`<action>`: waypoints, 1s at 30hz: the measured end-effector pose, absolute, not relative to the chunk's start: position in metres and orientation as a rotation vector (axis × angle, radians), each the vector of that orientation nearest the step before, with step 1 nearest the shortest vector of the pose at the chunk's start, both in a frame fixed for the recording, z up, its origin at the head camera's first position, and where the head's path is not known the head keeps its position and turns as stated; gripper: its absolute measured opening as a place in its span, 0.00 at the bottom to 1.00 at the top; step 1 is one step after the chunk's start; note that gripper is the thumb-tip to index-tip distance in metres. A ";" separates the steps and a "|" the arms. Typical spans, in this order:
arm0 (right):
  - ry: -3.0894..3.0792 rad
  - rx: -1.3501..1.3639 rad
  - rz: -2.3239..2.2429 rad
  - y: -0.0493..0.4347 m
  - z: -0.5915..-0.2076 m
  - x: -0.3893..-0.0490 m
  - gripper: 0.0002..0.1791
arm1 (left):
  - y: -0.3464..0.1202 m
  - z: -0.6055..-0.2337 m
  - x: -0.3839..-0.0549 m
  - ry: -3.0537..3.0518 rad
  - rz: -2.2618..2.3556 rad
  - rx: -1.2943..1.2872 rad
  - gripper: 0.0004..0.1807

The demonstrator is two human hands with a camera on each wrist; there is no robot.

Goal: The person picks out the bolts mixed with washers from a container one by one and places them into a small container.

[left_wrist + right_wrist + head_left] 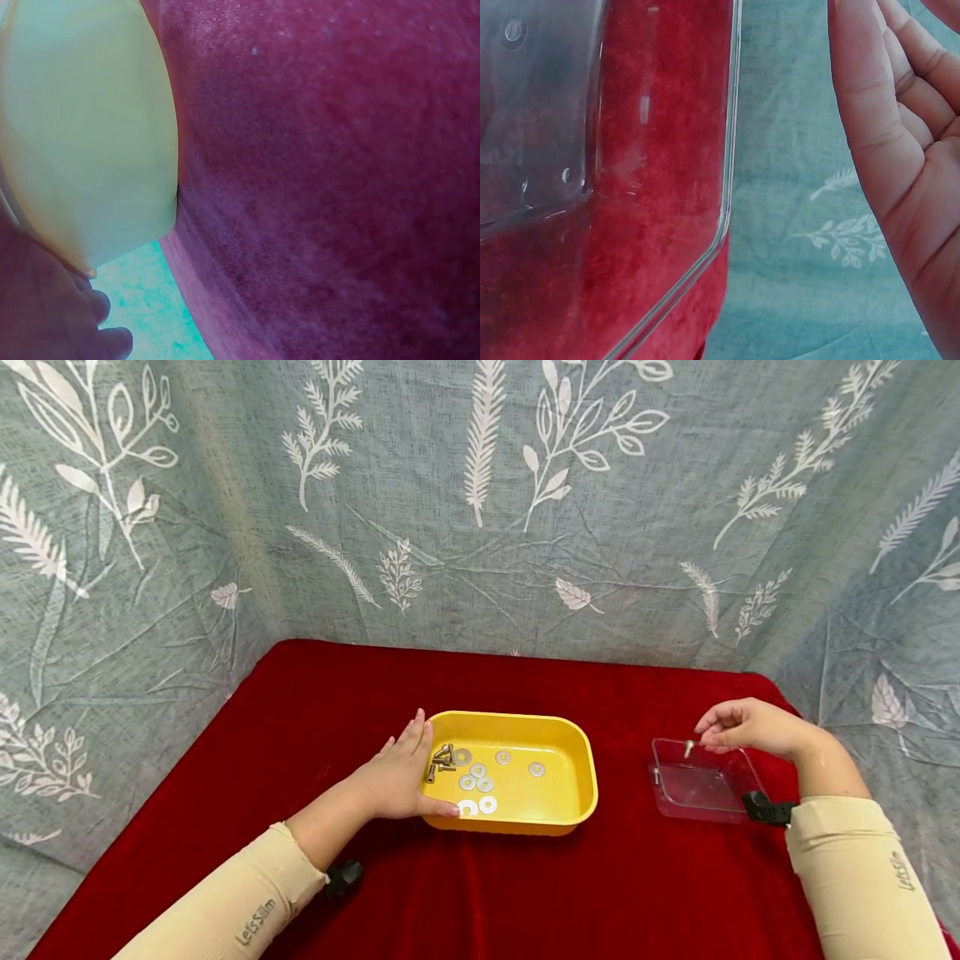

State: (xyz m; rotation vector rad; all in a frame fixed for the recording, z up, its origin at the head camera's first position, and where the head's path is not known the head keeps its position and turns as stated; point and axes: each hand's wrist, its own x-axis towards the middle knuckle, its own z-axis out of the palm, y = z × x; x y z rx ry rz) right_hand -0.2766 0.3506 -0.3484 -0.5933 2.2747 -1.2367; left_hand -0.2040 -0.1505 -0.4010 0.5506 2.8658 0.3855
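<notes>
My left hand (pixel 395 774) lies against the left end of a yellow plastic bin (pixel 555 735), fingers fairly straight along that side and thumb over the near rim. Inside the bin, several socket-head bolts (pixel 441 762) are heaped at the left. Several flat metal washers (pixel 477 770) are scattered beside them. My right hand (pixel 753 729) hovers above a clear plastic box (pixel 705 810), fingers loosely bent. A small bolt (pixel 688 748) hangs in the air just off its fingertips, seemingly apart from them. The right wrist view shows the fingers (pixel 866 90) beside the box's rim, tips cut off.
A red velvety cloth (pixel 525 893) covers the table. Grey-green curtains (pixel 450 568) with white leaf prints enclose the back and sides. Some table surface separates the yellow bin from the clear box. A small shiny metal piece (pixel 656 774) shows at the box's left wall.
</notes>
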 end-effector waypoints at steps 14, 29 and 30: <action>2.324 -0.597 -1.240 0.342 -0.342 -0.277 0.13 | -0.150 -0.400 -0.203 2.864 0.384 0.538 0.70; 2.403 -0.674 -1.224 0.304 -0.320 -0.286 0.15 | -0.150 -0.400 -0.203 2.871 0.385 0.547 0.71; 2.409 -0.679 -1.219 0.300 -0.319 -0.288 0.15 | -0.150 -0.400 -0.203 2.870 0.385 0.546 0.71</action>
